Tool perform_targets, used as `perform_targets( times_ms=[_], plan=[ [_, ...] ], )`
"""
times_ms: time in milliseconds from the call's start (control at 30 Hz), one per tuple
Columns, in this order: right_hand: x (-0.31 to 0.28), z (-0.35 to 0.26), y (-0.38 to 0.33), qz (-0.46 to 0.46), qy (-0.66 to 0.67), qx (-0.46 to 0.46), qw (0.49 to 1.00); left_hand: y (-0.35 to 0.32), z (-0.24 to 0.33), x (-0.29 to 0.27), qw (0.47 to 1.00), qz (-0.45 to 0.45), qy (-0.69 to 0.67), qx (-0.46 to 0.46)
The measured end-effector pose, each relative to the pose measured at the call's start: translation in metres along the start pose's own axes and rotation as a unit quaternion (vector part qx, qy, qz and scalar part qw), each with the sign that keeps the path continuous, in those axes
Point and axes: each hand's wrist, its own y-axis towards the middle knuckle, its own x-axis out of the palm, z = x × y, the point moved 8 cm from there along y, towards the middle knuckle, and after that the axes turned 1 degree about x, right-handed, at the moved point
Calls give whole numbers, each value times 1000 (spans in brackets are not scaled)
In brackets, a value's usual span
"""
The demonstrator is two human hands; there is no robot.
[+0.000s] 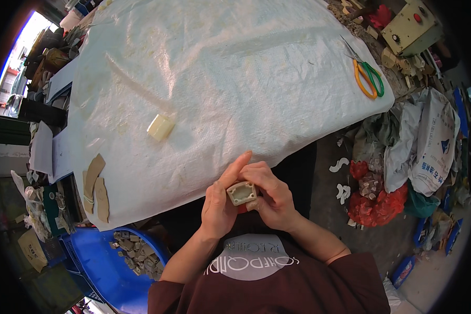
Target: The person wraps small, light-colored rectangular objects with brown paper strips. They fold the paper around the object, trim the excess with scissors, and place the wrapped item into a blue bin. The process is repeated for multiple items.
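Small part [241, 193], underside prob. hidden

Open sheet [235, 68] beyond lone block [160, 127]

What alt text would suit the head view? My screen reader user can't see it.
Both hands, left hand and right hand, hold a small square beige part over a white sheet-covered table. A similar beige block and scissors lie on the sheet.

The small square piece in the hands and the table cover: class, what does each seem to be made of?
Small square piece, gripped by the left hand and right hand: probably moulded plastic, matt cream, with raised rim and corner lugs.
Table cover: likely woven plastic sheeting, pale, glossy, creased, faint weave.
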Motion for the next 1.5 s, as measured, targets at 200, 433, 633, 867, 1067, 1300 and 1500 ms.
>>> perform_targets(
  times_ms=[200, 433, 633, 867, 1067, 1300, 1500],
  plan=[
    [3, -18, -3, 13, -114, -97, 989, 1, 2, 4, 979, -44, 190, 55],
    [5, -19, -8, -16, -170, -148, 974, 1, -1, 4, 973, -47, 223, 30],
    [-1, 9, -3, -49, 202, 94, 974, 1, -2, -3, 981, -11, 191, 20],
    [-13, -11, 5, -31, -5, 10, 999, 5, 6, -1, 980, -64, 190, 12],
    [-11, -35, 18, -67, -141, -44, 987, 5, 11, -2, 978, -49, 202, 10],
    [-9, -27, 17, -32, -283, -11, 958, -8, 31, 17, 917, -24, 383, 110],
    [-17, 14, 4, 47, 142, 196, 969, -3, 7, 7, 879, -62, 463, 97]
  ],
)
